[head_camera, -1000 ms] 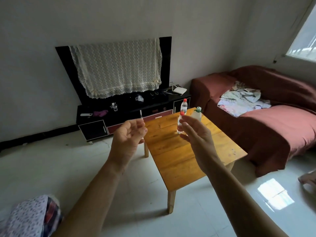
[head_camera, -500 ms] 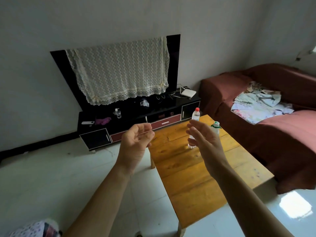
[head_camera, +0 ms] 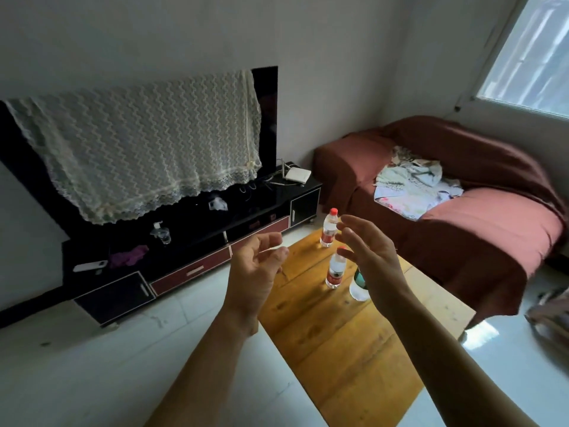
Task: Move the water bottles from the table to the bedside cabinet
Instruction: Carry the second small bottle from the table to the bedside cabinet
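Three water bottles stand upright on the wooden table (head_camera: 338,340). A red-capped bottle (head_camera: 329,228) is at the far end. A second red-capped bottle (head_camera: 336,270) stands nearer, just left of my right hand. A third bottle with a green label (head_camera: 358,288) is mostly hidden behind my right hand (head_camera: 371,257). That hand is raised above the table with fingers relaxed, holding nothing. My left hand (head_camera: 257,272) hovers over the table's left edge, fingers loosely curled and empty.
A black TV cabinet (head_camera: 191,241) with small items stands against the far wall, under a screen draped in lace cloth (head_camera: 138,143). A sofa under a red cover (head_camera: 480,229), with clothes on it, is right of the table. White tiled floor lies around the table.
The view has come closer to the table. Both hands have stayed raised and empty, and the right hand now overlaps the green-labelled bottle.
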`<state>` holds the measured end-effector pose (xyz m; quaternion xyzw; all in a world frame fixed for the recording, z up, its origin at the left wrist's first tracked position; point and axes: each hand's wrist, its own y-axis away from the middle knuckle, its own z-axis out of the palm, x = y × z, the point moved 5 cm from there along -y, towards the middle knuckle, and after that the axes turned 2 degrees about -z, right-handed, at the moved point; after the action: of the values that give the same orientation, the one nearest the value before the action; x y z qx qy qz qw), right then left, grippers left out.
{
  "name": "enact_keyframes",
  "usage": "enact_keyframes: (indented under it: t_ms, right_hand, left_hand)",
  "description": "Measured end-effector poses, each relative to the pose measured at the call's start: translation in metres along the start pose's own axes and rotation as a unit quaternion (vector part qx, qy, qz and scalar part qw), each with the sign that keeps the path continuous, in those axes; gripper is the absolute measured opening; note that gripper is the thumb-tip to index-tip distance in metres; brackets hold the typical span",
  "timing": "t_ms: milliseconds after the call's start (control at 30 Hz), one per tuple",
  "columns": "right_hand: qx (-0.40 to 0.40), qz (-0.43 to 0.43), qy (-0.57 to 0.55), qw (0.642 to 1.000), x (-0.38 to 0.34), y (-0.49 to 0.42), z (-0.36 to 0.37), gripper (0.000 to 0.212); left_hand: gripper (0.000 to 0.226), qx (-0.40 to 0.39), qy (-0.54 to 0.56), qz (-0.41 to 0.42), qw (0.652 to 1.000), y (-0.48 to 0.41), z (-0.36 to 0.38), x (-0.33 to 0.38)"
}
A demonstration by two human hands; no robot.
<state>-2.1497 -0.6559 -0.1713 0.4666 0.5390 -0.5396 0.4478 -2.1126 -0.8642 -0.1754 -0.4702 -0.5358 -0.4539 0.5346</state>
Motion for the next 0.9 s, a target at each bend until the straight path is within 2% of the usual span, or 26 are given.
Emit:
enact_keyframes:
  t_ms: [200,400,600,733,900]
  right_hand:
    - [0.053,0.012,0.000,0.999,0.018,-0.041,0.003,0.020]
    - [0.089,0.038,0.003,0.995,0.066,-0.102,0.003,0.029]
    - [0.119,0.063,-0.015,0.991,0.108,-0.173,-0.004,0.032]
    - [0.150,0.066,-0.013,0.986,0.123,-0.204,-0.022,0.021]
    - [0.206,0.099,0.002,0.974,0.143,-0.220,-0.049,0.030]
  left_hand:
    - [0.021,-0.035,-0.009,-0.002,0.999,-0.061,-0.005,-0.016]
    - [0.035,-0.075,-0.038,-0.012,0.996,-0.138,0.016,-0.034]
    - [0.037,-0.108,-0.069,-0.043,0.991,-0.224,0.043,-0.049]
    - [0.031,-0.131,-0.074,-0.050,0.987,-0.270,0.066,-0.055]
    - [0.023,-0.178,-0.061,-0.083,0.979,-0.303,0.099,-0.074]
